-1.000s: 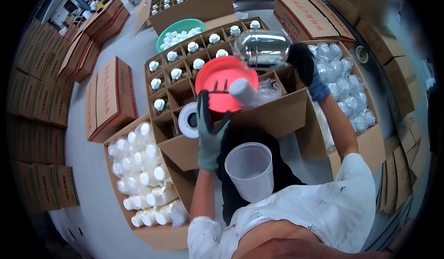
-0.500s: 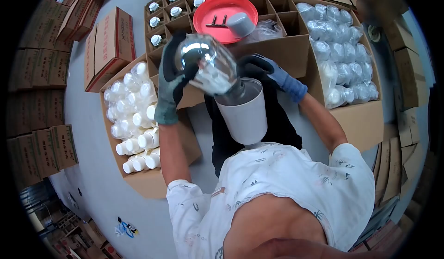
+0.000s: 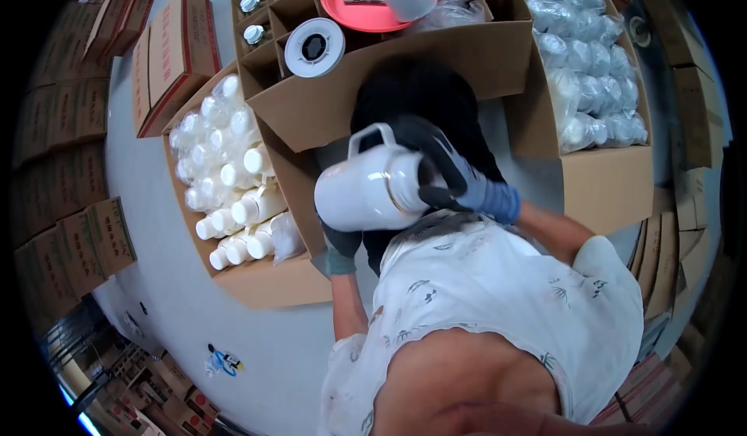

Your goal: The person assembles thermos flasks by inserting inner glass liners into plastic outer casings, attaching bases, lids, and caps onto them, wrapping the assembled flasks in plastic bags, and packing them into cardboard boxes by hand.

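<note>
A white jug-like vacuum flask (image 3: 354, 191) with a loop handle (image 3: 373, 135) lies tilted on its side above my lap, its ringed neck toward the right. My gloved left hand (image 3: 342, 245) holds it from below at the left end; most of its fingers are hidden behind the body. My gloved right hand (image 3: 451, 173) grips the neck end, fingers curled at the mouth. Whether the silvery glass liner sits inside cannot be seen. On the divided carton's near edge rests a white round disc (image 3: 314, 48) with a dark centre.
Ahead stands a divided carton (image 3: 389, 78) with white-capped bottles and a red plate (image 3: 350, 0) holding small metal parts and a grey-white cup (image 3: 409, 0). Bagged white bottles fill a left carton (image 3: 257, 290); plastic-wrapped items fill a right carton (image 3: 607, 191).
The silvery liner, held at the white shell's opening before, is out of sight. The shell has been tipped sideways, showing its handle and neck. My left hand has come down to it.
</note>
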Action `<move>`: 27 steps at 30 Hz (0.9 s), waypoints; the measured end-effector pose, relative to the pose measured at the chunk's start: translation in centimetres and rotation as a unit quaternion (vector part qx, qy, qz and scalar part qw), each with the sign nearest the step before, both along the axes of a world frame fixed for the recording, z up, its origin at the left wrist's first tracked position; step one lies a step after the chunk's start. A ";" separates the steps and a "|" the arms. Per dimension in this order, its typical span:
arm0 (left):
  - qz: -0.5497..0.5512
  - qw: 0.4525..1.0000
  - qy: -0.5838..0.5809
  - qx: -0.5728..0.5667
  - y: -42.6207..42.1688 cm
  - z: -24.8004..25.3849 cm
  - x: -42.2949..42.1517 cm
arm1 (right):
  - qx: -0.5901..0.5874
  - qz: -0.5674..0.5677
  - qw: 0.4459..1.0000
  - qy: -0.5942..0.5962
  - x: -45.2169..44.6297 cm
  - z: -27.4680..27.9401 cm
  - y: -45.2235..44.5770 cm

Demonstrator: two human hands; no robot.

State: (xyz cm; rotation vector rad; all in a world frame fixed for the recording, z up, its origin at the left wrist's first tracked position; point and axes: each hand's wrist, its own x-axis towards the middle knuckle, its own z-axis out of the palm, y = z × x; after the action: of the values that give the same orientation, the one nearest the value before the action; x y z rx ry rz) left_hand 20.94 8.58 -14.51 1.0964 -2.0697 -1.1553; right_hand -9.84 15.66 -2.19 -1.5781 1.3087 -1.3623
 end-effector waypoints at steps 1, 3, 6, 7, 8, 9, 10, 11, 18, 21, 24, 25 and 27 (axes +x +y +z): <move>-0.012 1.000 -0.010 0.007 -0.6 0.3 0.0 | -0.028 0.032 0.999 -0.021 -0.2 2.0 -2.3; -0.038 0.999 -0.026 0.013 -2.5 1.0 -0.5 | -0.076 0.135 0.987 -0.029 -0.8 3.3 -5.5; -0.092 0.994 -0.053 -0.019 -4.1 1.2 -0.6 | -0.110 0.191 0.975 0.003 0.1 5.8 -8.1; -0.107 0.992 -0.056 -0.023 -4.3 1.0 -0.5 | -0.125 0.207 0.970 0.000 0.2 6.3 -8.8; -0.112 0.992 -0.056 -0.026 -4.4 0.7 -0.4 | -0.139 0.222 0.965 -0.003 0.3 6.9 -9.2; -0.117 0.991 -0.056 -0.028 -4.6 0.8 -0.5 | -0.129 0.235 0.964 -0.004 0.2 7.6 -9.5; -0.120 0.991 -0.054 -0.031 -4.7 0.8 -0.5 | -0.110 0.246 0.963 -0.017 0.0 7.9 -9.8; -0.121 0.991 -0.053 -0.034 -4.8 0.8 -0.6 | -0.089 0.258 0.962 -0.030 -0.2 8.1 -10.0; -0.061 0.996 0.016 -0.064 -3.2 0.4 -2.8 | -0.142 0.167 0.975 0.033 -0.2 9.8 -11.3; 0.007 0.994 0.085 -0.061 -2.3 2.0 -5.5 | -0.139 0.073 0.981 0.111 -0.9 9.7 -11.2; -0.005 0.995 0.072 -0.061 -2.6 1.9 -5.9 | -0.144 0.037 0.983 0.109 -0.5 10.5 -11.4; -0.008 0.996 0.067 -0.060 -2.9 1.8 -5.8 | -0.136 0.039 0.986 0.083 -0.4 10.6 -11.4; -0.013 0.996 0.063 -0.055 -3.0 1.6 -5.5 | -0.120 0.044 0.991 0.031 -0.4 10.7 -11.5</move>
State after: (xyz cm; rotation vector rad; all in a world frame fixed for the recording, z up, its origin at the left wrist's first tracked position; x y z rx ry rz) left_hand 15.40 5.58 -12.93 0.9230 -2.0297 -1.0794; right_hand -10.24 4.17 8.56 -1.8305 1.1300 -1.4688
